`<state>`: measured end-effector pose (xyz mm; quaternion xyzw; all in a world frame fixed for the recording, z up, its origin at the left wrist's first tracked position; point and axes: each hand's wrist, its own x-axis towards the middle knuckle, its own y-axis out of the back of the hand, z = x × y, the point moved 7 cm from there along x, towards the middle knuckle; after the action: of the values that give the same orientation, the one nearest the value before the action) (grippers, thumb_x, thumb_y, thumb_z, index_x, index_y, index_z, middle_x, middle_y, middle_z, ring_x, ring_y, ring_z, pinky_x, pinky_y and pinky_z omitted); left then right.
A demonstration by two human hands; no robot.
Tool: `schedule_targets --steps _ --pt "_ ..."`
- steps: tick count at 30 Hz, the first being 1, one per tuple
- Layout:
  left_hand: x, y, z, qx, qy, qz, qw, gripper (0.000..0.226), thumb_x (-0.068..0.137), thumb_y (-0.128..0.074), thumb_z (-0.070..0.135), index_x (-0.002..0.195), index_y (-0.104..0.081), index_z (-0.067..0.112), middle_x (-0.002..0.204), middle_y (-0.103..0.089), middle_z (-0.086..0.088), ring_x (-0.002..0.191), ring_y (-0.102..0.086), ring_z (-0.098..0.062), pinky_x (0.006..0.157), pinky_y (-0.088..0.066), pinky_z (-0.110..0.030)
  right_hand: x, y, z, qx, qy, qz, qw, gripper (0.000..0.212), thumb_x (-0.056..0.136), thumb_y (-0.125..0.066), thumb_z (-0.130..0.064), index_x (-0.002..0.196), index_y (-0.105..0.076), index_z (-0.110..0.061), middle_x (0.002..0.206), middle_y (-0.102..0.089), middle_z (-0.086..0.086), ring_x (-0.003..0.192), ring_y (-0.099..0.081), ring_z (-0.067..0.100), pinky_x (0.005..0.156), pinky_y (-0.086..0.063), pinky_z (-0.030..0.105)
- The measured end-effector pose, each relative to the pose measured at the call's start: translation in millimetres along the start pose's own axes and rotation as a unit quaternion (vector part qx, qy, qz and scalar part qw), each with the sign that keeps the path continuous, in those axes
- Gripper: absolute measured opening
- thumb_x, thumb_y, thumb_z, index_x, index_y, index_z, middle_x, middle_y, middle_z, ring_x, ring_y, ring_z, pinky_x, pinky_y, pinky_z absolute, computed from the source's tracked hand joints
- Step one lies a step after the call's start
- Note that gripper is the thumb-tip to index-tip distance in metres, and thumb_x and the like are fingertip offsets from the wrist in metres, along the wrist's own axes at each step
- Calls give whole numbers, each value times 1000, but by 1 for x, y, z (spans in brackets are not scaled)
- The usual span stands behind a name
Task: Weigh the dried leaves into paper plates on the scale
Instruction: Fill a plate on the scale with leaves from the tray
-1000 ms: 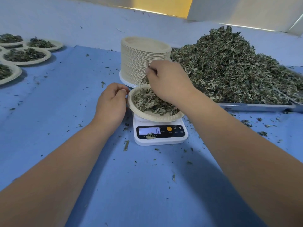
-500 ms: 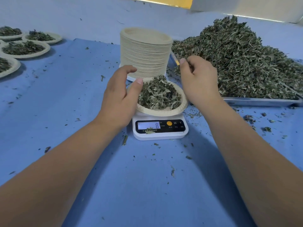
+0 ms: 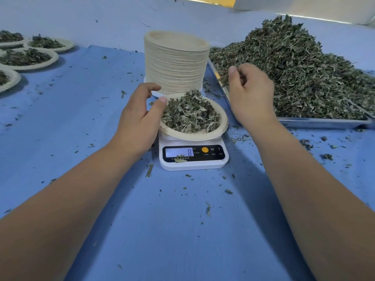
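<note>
A paper plate (image 3: 203, 136) heaped with dried leaves (image 3: 190, 116) sits on the white scale (image 3: 193, 164), whose display reads 8. My left hand (image 3: 138, 120) is cupped at the plate's left side. Its thumb tip touches the rim and its fingers arch above, apart from the plate. My right hand (image 3: 249, 94) hovers to the right of the plate, over the near corner of the metal tray (image 3: 324, 123). It pinches a few dried leaves between thumb and fingers. The big leaf pile (image 3: 294, 67) fills that tray.
A tall stack of empty paper plates (image 3: 176, 63) stands right behind the scale. Several filled plates (image 3: 30, 57) lie at the far left. Leaf crumbs are scattered over the blue cloth (image 3: 182, 230), mostly around the scale and the tray.
My right hand dropped leaves onto the plate and drew back right toward the tray. The left hand rose to the plate's rim. The reading went from 6 to 8.
</note>
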<state>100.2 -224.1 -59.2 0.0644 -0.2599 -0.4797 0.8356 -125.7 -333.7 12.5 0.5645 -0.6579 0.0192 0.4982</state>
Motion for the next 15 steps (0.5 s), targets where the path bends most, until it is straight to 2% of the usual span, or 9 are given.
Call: schedule_targets --steps 3,5,7,9,10,11,13,15 --pt "0 0 0 0 -3 -8 1000 41 94 -46 52 133 -51 42 133 -50 15 111 -43 26 83 -29 -5 7 18 30 -59 -43 24 997 31 105 -44 -38 82 -53 -19 60 -45 -11 50 -40 3 48 -28 22" --pt "0 -2 -1 -3 -1 -14 1000 42 92 -48 54 133 -50 44 134 -50 16 115 -44 21 84 -31 -9 7 24 53 -111 -77 -2 991 25 104 -45 -35 93 -59 -17 69 -56 -7 58 -50 11 52 -36 28" --pt "1 -3 -3 -6 2 -15 1000 42 92 -48 55 132 -51 45 133 -50 17 118 -45 17 85 -32 -10 5 21 72 -142 -121 -63 980 21 101 -48 -27 106 -65 -17 89 -67 2 75 -60 24 69 -50 34" --pt "1 -3 -3 -3 2 -15 1000 41 92 -48 54 132 -51 45 133 -51 17 112 -40 30 85 -31 -10 0 14 75 -166 -145 -111 969 26 97 -47 -23 114 -67 -20 102 -70 5 90 -63 31 84 -54 42" --pt "1 -3 -4 -1 3 -14 1000 40 92 -47 54 131 -51 45 133 -51 16 109 -38 33 85 -30 -9 -1 10 71 -171 -140 -120 968 28 97 -47 -23 115 -68 -21 103 -71 5 92 -63 32 86 -54 44" --pt "1 -2 -4 1 4 -12 1000 40 92 -46 54 131 -51 45 132 -51 16 108 -37 34 85 -30 -9 0 7 63 -164 -127 -120 971 29 97 -46 -23 114 -69 -22 101 -72 4 89 -64 30 85 -55 43" --pt "1 -2 -5 0 10 -12 1000 40 91 -45 55 129 -52 47 131 -51 17 110 -39 31 85 -29 -8 1 1 43 -105 -97 -112 983 27 98 -46 -22 109 -71 -22 92 -71 0 76 -62 19 74 -53 29" --pt "2 -2 -6 -7 17 -13 1000 39 90 -44 57 127 -52 48 130 -52 17 116 -45 19 86 -29 -9 0 -5 17 -50 -50 -115 991 23 100 -48 -25 104 -71 -23 83 -66 -12 67 -54 3 63 -44 16"
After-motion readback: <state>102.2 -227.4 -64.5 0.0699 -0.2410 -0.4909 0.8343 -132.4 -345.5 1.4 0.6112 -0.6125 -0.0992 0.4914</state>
